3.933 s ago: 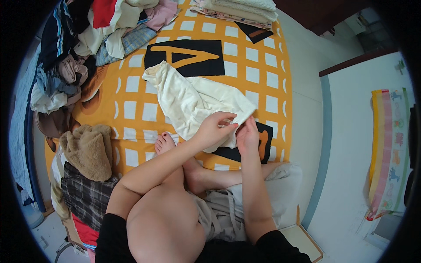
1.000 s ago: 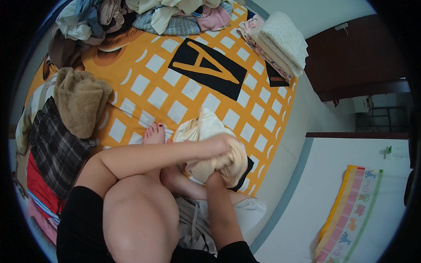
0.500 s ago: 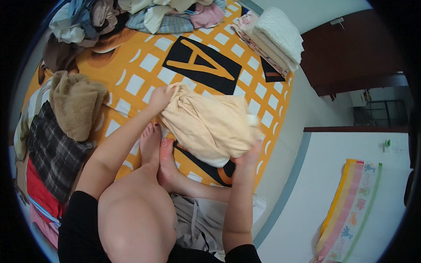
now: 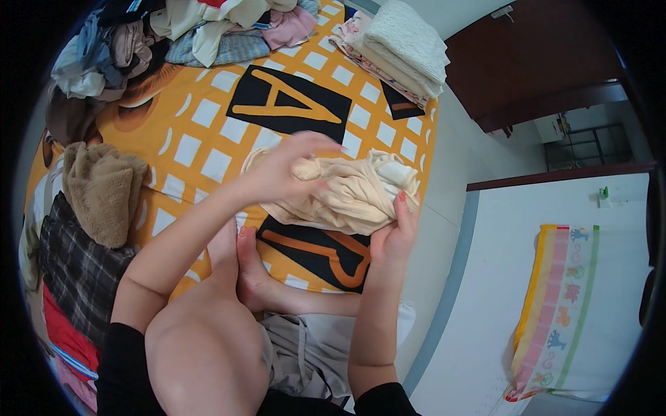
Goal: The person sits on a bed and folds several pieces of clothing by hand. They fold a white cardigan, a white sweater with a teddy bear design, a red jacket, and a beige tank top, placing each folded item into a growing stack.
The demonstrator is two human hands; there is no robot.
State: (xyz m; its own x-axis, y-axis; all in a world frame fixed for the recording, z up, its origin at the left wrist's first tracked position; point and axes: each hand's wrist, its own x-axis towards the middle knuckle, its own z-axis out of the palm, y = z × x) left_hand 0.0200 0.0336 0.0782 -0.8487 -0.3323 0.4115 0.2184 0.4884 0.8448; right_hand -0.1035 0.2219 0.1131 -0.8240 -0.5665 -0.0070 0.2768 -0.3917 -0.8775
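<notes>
A cream cloth garment [image 4: 347, 197], bunched and wrinkled, lies over the patterned bedspread just beyond my feet. Its white inner side shows at the right end. My right hand [image 4: 394, 232] pinches that end between thumb and fingers. Over the garment's left part hovers my left hand [image 4: 288, 170], its fingers spread and slightly blurred; it covers some of the cloth. Whether its fingertips touch the fabric is unclear.
Folded clothes lie along the left: a brown fluffy piece [image 4: 104, 194], a dark plaid piece [image 4: 80, 267] and a red one [image 4: 66, 329]. A loose clothes heap [image 4: 215, 41] sits at the far left. Folded white bedding [image 4: 406, 52] is stacked at the far right edge.
The cream garment has gone from spread out to more bunched. My left hand has let go of its upper left corner and moved right over it with fingers apart. The view has shifted slightly.
</notes>
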